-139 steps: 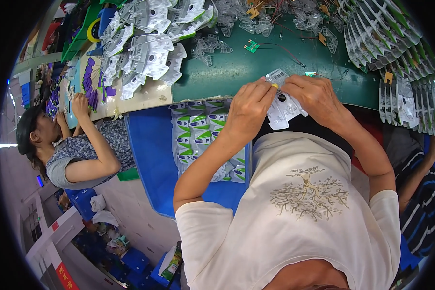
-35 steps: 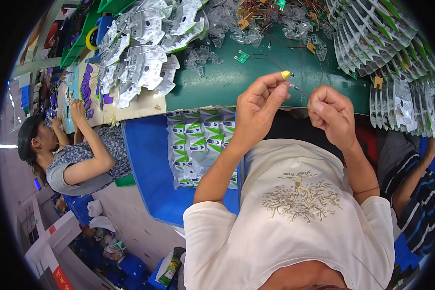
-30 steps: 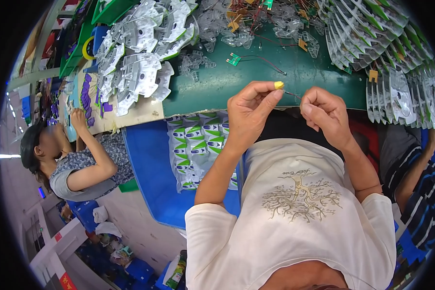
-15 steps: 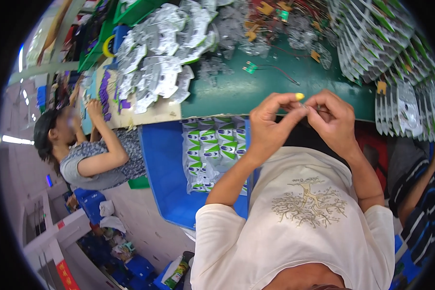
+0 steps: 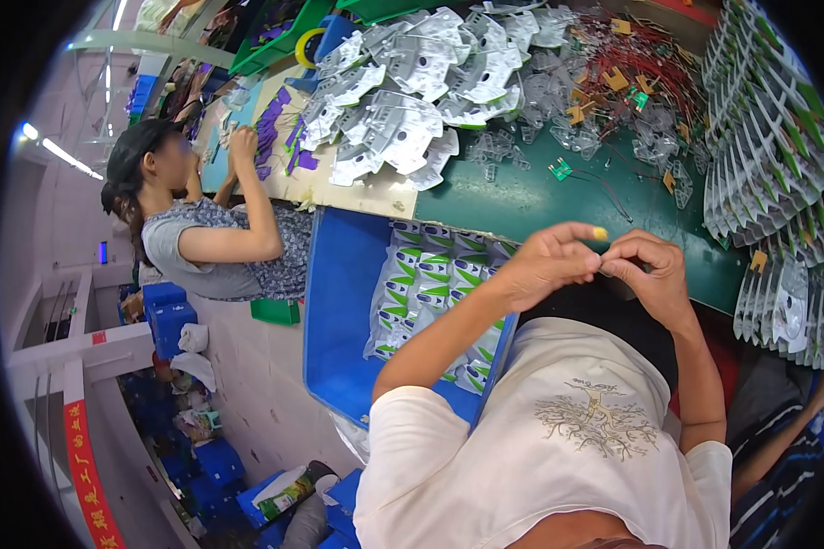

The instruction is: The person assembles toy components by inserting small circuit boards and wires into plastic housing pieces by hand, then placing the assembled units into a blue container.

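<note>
Both hands meet at chest height over the green bench [image 5: 522,197] edge, probably for a close look. Left hand [image 5: 545,265] and right hand [image 5: 650,274] are curled, fingertips pinched together on something tiny between them; too small to identify. Left index wears a yellow finger cot [image 5: 600,233]. Blue bin [image 5: 343,320] of green-white packets [image 5: 426,284] sits left, within reach.

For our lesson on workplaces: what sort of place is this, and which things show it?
Probably a small factory packing line: heaps of clear plastic blister shells on a green worktable, a blue plastic crate of green-and-white packets, and a co-worker alongside.
</note>
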`<state>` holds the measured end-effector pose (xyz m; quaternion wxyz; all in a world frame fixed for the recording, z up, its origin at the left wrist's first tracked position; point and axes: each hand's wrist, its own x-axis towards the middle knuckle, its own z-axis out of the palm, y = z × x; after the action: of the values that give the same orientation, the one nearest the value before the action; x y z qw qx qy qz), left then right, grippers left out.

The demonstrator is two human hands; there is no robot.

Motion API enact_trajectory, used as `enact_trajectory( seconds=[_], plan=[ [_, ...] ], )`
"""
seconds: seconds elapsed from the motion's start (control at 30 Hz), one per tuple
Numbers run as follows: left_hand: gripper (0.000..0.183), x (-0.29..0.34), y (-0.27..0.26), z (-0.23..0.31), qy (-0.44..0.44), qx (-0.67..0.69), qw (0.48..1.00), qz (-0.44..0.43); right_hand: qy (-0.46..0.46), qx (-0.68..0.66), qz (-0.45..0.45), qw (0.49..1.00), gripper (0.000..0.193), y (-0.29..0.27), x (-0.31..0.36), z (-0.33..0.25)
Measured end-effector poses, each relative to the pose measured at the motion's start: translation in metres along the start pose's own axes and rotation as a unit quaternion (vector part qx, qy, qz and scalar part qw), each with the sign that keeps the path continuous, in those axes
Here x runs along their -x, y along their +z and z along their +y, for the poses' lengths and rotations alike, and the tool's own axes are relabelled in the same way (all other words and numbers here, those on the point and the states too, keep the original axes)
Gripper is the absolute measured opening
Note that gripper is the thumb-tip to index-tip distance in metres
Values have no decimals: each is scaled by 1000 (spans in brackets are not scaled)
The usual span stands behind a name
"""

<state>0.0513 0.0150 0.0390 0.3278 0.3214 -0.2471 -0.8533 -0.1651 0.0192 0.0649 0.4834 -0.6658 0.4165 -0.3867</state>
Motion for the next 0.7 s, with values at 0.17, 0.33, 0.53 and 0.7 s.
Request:
enact_trajectory(
  seconds=[0.17,0.33,0.53,0.7],
  plan=[
    [57,31,-55,54,358,-709,511,331,93,-140,85,982,4,-19,5,11],
    [49,18,-115,99,317,-776,285,465,58,-136,51,988,3,18,2,3],
    [24,34,-124,112,409,-746,284,443,89,-98,115,984,3,1,16,4],
    [30,52,-49,26,471,-749,378,271,78,-21,180,980,1,-9,33,10]
  ],
)
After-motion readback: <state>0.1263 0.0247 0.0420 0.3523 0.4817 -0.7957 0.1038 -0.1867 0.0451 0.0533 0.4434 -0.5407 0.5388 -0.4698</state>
